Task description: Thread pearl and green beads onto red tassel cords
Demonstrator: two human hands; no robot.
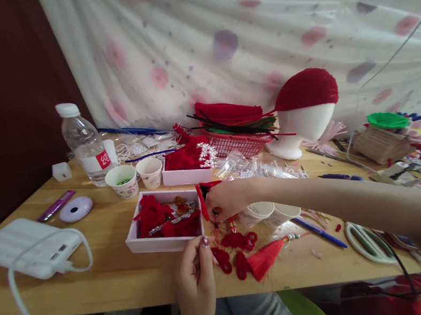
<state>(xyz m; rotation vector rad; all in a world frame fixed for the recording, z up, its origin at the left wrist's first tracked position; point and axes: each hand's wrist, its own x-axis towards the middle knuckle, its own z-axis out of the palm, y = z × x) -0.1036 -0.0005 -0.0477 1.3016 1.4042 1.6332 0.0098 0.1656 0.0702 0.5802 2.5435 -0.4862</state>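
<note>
My left hand (195, 279) is at the table's front edge, thumb and forefinger pinched together; whatever lies between them is too small to name. Across the table reaches my right hand (230, 200), its fingers curled downward beside a small red and black object (202, 201), and what they hold is hidden. Thin red threads hang between the hands. Near both lie red looped velvety ornaments (239, 240) and a red tassel (267, 260) with beads at its top. A white box (148, 243) left of my right hand holds red velvety pieces and silver and gold trim.
Paper cups (122, 181) stand behind the box, one with green beads. A water bottle (86, 147), power bank (33, 246) with cable, red basket (232, 140), and foam head (302, 122) with a red cap surround the work. Scissors (368, 243) and a blue pen (322, 234) lie right.
</note>
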